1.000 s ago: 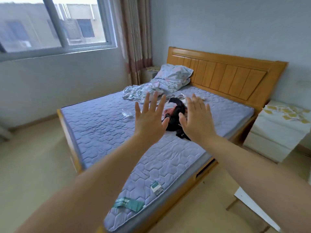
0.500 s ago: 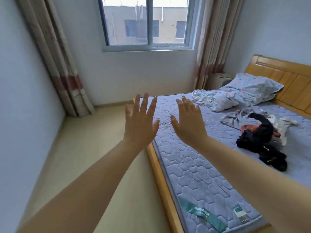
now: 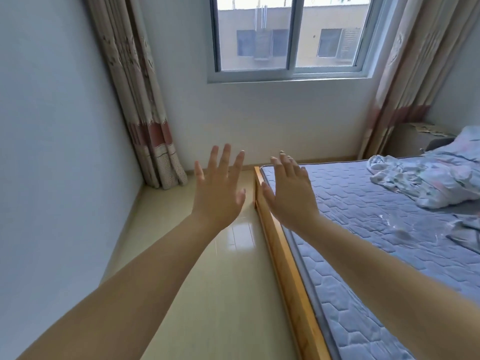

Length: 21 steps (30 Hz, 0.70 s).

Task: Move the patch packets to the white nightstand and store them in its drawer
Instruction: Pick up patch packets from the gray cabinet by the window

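Swinging left since the earlier frames, the view is losing the dark clothes on the bed and is now facing the window (image 3: pixel 285 35) wall. Left hand (image 3: pixel 219 193) and right hand (image 3: pixel 288 196) are hovering side by side, fingers straight and spread, holding nothing. Nothing is looking done yet: no packets are showing for certain, though flat tan pieces (image 3: pixel 428 128), too small to identify, are lying on the far nightstand (image 3: pixel 413 141) beyond the bed (image 3: pixel 363 229).
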Each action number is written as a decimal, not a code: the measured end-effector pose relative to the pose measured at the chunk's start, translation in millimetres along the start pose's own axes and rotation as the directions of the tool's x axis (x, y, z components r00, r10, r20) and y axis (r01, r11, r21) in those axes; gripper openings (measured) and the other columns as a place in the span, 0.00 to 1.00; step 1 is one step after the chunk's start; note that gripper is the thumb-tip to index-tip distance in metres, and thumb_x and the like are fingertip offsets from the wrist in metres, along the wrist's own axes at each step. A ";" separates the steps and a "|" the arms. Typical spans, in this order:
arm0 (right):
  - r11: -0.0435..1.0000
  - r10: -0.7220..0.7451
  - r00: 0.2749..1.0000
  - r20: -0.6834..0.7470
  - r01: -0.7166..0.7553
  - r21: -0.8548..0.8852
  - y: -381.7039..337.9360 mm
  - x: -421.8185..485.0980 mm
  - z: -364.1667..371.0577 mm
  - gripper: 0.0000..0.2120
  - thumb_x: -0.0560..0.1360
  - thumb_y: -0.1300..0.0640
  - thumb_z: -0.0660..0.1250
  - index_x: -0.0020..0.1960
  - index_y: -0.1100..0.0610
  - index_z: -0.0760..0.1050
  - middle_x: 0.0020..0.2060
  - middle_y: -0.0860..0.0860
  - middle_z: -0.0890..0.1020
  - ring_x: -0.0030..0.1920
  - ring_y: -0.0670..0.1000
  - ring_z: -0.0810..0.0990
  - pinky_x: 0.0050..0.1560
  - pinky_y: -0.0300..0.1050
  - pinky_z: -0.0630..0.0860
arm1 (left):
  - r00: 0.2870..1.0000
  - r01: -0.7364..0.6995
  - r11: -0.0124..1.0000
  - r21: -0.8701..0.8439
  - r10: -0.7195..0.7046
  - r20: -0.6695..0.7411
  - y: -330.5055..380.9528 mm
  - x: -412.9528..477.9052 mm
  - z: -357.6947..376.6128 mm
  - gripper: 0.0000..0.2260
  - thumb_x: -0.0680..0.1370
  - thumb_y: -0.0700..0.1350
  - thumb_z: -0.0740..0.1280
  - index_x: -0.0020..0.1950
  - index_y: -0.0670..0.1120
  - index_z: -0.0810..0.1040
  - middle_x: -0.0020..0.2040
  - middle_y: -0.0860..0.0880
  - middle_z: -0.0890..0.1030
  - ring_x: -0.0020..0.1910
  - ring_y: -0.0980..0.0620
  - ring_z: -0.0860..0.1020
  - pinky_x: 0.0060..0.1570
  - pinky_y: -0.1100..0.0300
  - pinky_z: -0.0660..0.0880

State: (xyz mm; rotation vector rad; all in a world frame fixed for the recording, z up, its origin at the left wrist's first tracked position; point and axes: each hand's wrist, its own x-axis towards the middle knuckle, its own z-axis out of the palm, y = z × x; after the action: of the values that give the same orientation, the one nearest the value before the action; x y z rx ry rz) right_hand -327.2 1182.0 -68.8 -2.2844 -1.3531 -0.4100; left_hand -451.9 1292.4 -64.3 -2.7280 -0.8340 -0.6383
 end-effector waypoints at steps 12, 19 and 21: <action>0.999 -0.021 0.998 0.058 0.020 0.028 -7.2 298.9 187.0 0.28 0.79 0.47 0.55 0.76 0.58 0.56 0.76 0.56 0.56 0.76 0.56 0.53 0.75 0.55 0.50 | 0.990 0.089 0.993 -0.079 -0.080 0.114 -169.6 229.7 162.3 0.33 0.80 0.56 0.56 0.79 0.51 0.42 0.79 0.46 0.41 0.77 0.44 0.38 0.71 0.36 0.42; 0.997 0.082 0.988 0.128 -0.081 -0.018 8.5 469.9 317.0 0.29 0.80 0.46 0.53 0.77 0.57 0.53 0.77 0.56 0.52 0.77 0.55 0.50 0.75 0.55 0.48 | 0.969 0.059 0.991 -0.121 -0.028 0.245 -282.0 392.4 288.6 0.33 0.80 0.59 0.54 0.78 0.52 0.39 0.78 0.48 0.37 0.76 0.45 0.34 0.71 0.38 0.39; 0.995 0.104 0.986 0.128 -0.102 -0.025 17.8 513.0 342.6 0.29 0.80 0.47 0.54 0.77 0.57 0.53 0.78 0.56 0.49 0.77 0.55 0.48 0.75 0.56 0.47 | 0.961 0.038 0.989 -0.141 0.002 0.276 -300.8 437.8 320.7 0.33 0.80 0.59 0.54 0.78 0.51 0.40 0.78 0.47 0.37 0.76 0.45 0.35 0.71 0.38 0.39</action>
State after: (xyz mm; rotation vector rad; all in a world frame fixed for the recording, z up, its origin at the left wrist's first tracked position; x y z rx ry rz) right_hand -59.7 1735.2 -125.4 -2.4204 -1.2893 -0.2458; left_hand -189.0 1851.6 -119.9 -2.9921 -0.9047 -0.3369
